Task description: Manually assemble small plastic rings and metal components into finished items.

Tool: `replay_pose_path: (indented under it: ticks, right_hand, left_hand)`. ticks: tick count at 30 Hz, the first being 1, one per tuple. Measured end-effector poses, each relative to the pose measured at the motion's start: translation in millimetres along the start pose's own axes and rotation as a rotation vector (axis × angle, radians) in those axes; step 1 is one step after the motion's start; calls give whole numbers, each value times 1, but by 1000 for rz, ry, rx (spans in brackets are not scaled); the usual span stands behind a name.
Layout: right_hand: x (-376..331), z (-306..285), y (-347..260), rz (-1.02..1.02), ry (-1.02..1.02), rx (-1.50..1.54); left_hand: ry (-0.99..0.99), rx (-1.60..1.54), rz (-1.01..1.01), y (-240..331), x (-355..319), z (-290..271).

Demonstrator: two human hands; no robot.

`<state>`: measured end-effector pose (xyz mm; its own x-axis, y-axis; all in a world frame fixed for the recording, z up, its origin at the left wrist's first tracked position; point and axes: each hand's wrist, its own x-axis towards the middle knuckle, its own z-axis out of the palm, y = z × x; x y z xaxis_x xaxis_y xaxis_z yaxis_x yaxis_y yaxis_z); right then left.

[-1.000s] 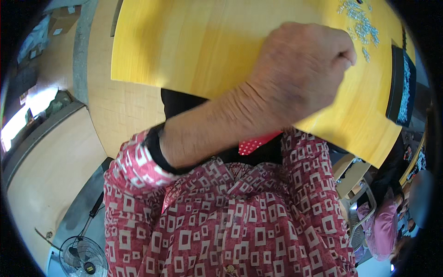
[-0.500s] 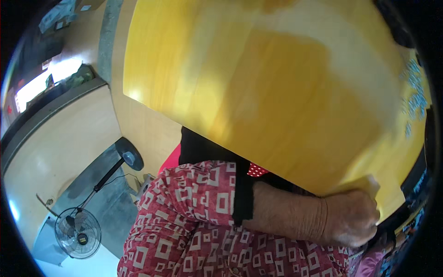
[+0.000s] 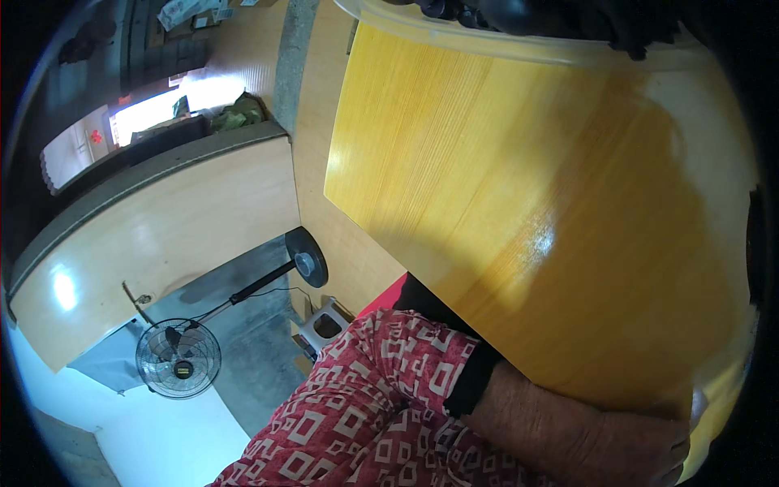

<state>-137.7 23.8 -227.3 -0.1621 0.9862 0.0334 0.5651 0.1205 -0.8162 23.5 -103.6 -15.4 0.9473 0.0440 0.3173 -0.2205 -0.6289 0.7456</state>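
My left hand (image 3: 641, 446) is at the lower right, beside the near edge of the yellow wood-grain table (image 3: 454, 170). The forearm comes out of a red sleeve with white squares and a black cuff (image 3: 475, 380). Its fingers are curled in and partly hidden, with a small pale, shiny patch next to them. What they hold, if anything, I cannot make out. My right hand is out of the picture.
Across the top, a clear plastic tub (image 3: 560, 55) holds black parts (image 3: 527, 15). A standing fan (image 3: 178, 357) and a grey plastic stool (image 3: 326, 323) are at the left, by a pale partition (image 3: 162, 227). A dark object (image 3: 756, 243) shows at the right rim.
The view has shifted, so the fan and table edge sit further right. The tub of black parts has come in at the top. Small blue-grey pieces at the right have left the view.
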Motion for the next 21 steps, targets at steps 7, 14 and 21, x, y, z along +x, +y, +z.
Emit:
replay_pose_path:
  ticks: [7, 14, 21]
  right_hand:
    - [5, 1, 12, 25, -1, -52]
    - [4, -10, 10, 33, -12, -115]
    - [10, -29, 23, 40, 7, -202]
  left_hand:
    - [60, -4, -4, -6, 0, 3]
    - [138, 6, -8, 7, 11, -3]
    - [208, 26, 23, 10, 25, -7]
